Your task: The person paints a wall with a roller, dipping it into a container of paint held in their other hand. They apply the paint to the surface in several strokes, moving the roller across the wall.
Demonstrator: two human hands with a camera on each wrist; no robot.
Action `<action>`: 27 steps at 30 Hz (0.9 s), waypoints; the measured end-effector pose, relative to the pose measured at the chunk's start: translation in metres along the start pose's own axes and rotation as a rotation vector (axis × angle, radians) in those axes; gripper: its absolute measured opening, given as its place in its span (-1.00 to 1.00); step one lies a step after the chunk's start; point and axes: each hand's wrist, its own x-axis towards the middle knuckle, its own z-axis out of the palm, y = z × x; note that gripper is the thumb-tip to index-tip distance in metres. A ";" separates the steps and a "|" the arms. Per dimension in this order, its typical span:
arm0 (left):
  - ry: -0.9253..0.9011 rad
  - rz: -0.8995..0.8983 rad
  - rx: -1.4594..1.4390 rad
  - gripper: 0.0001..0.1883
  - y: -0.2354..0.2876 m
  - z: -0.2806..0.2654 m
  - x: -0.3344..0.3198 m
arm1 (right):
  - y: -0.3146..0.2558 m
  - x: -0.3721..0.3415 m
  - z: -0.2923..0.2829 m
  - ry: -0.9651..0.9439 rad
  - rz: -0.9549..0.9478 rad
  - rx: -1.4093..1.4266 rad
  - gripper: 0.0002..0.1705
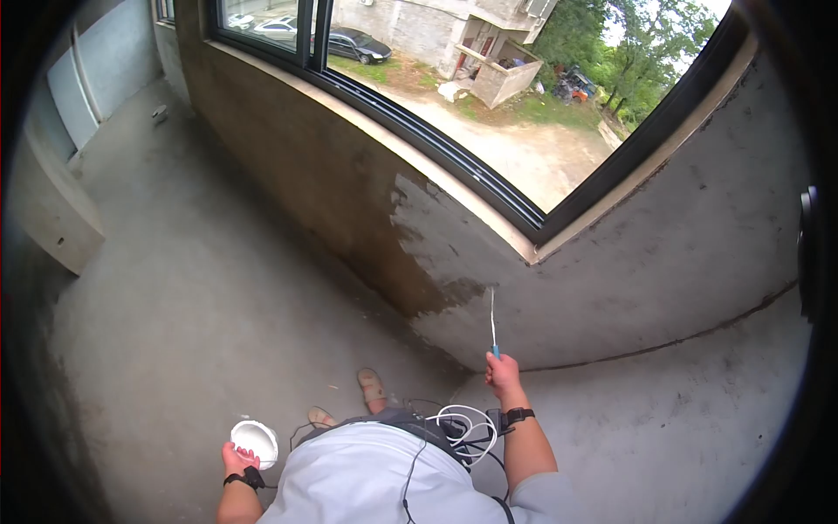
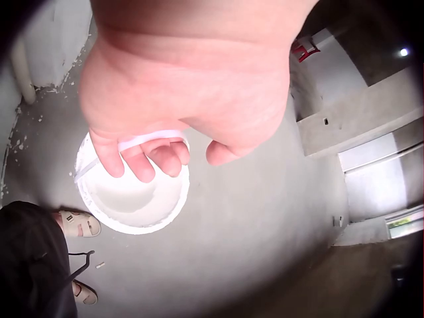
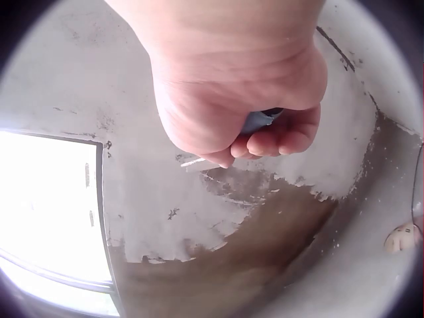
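Observation:
My right hand [image 1: 503,375] grips the blue handle of a putty knife [image 1: 494,325], whose thin pale blade reaches up to the wall under the window corner. In the right wrist view the curled fingers [image 3: 278,138] wrap the handle, and only a sliver of blade shows past them. Low on the left, my left hand [image 1: 240,458] holds a white bucket [image 1: 270,444] at its rim, fingers hooked over the edge. Pale, wet-looking material lines the inside of the bucket [image 2: 136,222]. The wall carries a grey skim coat [image 1: 436,231] beside bare brown plaster [image 1: 349,210].
A black-framed window [image 1: 471,162] sits above the wall, with a pale sill along it. Grey concrete floor [image 1: 192,288] runs to the left, past a concrete block [image 1: 65,214]. White looped cable [image 1: 476,428] hangs at the waist. Sandalled feet [image 1: 371,389] stand near the wall's base.

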 end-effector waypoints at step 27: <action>0.354 0.082 -0.472 -0.65 -0.099 -0.077 -0.106 | -0.029 0.191 0.168 -0.203 0.020 -0.451 -0.68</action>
